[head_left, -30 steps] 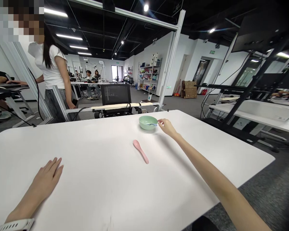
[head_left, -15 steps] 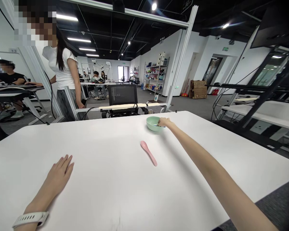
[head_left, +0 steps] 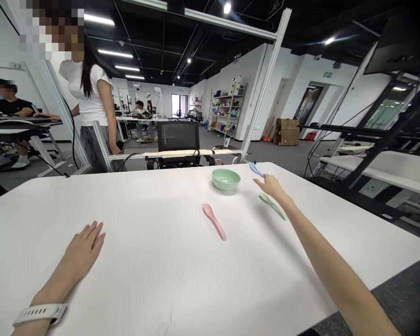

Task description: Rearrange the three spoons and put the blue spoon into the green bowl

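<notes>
My left hand (head_left: 82, 249) lies flat on the white table (head_left: 143, 261), fingers stretched out and holding nothing. Over the far right part of the table is my right hand (head_left: 271, 186), its thumb held apart from the fingers. A blue spoon (head_left: 255, 169) points away from it toward the far edge; the handle end meets the fingertips and is partly hidden. Just left of this hand stands a light green bowl (head_left: 226, 179), with nothing visible inside. A pale green spoon (head_left: 273, 206) lies below the wrist, and a pink spoon (head_left: 214, 222) rests nearer the table's middle.
Behind the table are a metal frame bar (head_left: 196, 153) and a black mesh chair (head_left: 178, 136). A person in a white top (head_left: 87, 88) stands beyond the far left corner. A black stand (head_left: 367, 154) is off to the right.
My right hand has moved right from the bowl, and the blue spoon now shows at its fingertips. The pale green spoon has come into sight from behind my arm. My left hand stays put.
</notes>
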Motion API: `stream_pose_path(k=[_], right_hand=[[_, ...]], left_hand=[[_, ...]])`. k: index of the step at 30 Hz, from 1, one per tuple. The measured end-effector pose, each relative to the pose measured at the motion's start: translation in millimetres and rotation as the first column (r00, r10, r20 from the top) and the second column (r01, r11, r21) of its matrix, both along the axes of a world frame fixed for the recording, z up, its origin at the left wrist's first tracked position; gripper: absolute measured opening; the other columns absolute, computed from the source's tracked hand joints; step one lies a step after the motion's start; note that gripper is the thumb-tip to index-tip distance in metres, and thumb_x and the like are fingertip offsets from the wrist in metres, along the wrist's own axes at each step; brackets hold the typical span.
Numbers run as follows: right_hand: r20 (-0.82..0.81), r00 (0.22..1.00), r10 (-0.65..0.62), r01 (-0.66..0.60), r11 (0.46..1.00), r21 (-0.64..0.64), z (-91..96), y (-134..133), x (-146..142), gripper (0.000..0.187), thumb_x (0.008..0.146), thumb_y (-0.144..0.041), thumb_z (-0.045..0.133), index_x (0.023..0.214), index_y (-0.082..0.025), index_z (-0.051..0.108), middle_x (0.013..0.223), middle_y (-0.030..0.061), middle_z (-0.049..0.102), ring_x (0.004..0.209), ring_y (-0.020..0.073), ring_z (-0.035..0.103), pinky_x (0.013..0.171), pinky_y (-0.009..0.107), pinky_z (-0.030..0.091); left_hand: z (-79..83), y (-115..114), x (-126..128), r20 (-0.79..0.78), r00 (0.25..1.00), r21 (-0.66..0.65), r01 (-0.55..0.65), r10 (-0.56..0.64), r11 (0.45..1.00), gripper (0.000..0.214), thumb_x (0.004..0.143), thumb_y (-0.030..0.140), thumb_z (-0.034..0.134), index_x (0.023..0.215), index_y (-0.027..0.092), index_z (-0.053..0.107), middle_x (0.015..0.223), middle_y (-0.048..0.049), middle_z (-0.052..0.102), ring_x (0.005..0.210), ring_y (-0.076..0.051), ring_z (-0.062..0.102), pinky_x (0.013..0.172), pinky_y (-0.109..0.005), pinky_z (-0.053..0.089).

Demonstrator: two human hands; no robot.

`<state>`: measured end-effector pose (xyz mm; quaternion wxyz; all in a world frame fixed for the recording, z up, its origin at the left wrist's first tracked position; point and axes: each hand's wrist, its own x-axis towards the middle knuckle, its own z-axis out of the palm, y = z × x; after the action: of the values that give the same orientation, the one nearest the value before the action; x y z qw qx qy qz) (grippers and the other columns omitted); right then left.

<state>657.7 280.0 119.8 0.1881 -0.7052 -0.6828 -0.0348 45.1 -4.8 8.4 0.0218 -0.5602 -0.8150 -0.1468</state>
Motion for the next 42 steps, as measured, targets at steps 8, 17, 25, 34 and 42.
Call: stream_pose_path(k=[8,17,25,34,42], right_hand=[[-0.130,0.985,-0.117,0.104,0.989,-0.103,-60.4,-50,75,0.031,0.075,-0.050,0.074,0.072,-0.020,0.070,0.063,0.0086,0.068,0.070,0.0286,0.070,0.063,0.033,0.048],[-0.408,0.913,-0.013,-0.009,0.999,-0.051,-58.5,-90,20,0.032,0.073,-0.052,0.068,0.065,-0.021,0.062,0.054,0.0013,0.058,0.054,0.0176,0.053,0.056,0.029,0.037],[-0.469,0.880,0.068,-0.102,0.994,-0.046,-69.5,-118,-33,0.035,0.073,-0.055,0.065,0.060,-0.023,0.055,0.052,-0.0012,0.052,0.057,0.0164,0.049,0.055,0.028,0.034],[-0.448,0.893,0.048,-0.093,0.993,-0.079,-67.8,-124,-34,0.026,0.075,-0.046,0.063,0.064,-0.024,0.057,0.058,-0.0003,0.056,0.059,0.0167,0.051,0.056,0.029,0.034],[-0.435,0.899,0.044,-0.087,0.993,-0.080,-65.2,-126,-36,0.025,0.077,-0.045,0.062,0.065,-0.023,0.058,0.059,0.0003,0.057,0.059,0.0168,0.051,0.057,0.029,0.034]], left_hand=[[-9.4,0,-8,0.006,1.000,0.043,0.022,-0.022,0.999,0.076,0.096,0.049,0.021,0.150,0.003,0.049,0.163,-0.0219,0.047,0.155,-0.038,0.039,0.127,-0.061,0.031],[-8.4,1,-11,0.031,1.000,-0.035,0.004,-0.003,0.999,0.085,0.093,0.053,0.013,0.154,0.001,0.043,0.168,-0.0215,0.041,0.159,-0.038,0.031,0.130,-0.059,0.026],[-15.7,3,-19,0.021,1.000,0.020,0.003,-0.004,1.000,0.085,0.093,0.056,0.015,0.152,0.005,0.047,0.165,-0.0197,0.046,0.157,-0.037,0.036,0.128,-0.058,0.030],[-14.5,1,-17,0.025,1.000,0.017,0.017,-0.017,1.000,0.083,0.094,0.054,0.016,0.152,0.003,0.047,0.166,-0.0219,0.044,0.157,-0.038,0.036,0.128,-0.060,0.030],[-14.8,2,-18,0.015,1.000,-0.003,0.018,-0.018,1.000,0.084,0.094,0.054,0.014,0.153,0.002,0.045,0.166,-0.0218,0.043,0.158,-0.038,0.034,0.128,-0.059,0.029]])
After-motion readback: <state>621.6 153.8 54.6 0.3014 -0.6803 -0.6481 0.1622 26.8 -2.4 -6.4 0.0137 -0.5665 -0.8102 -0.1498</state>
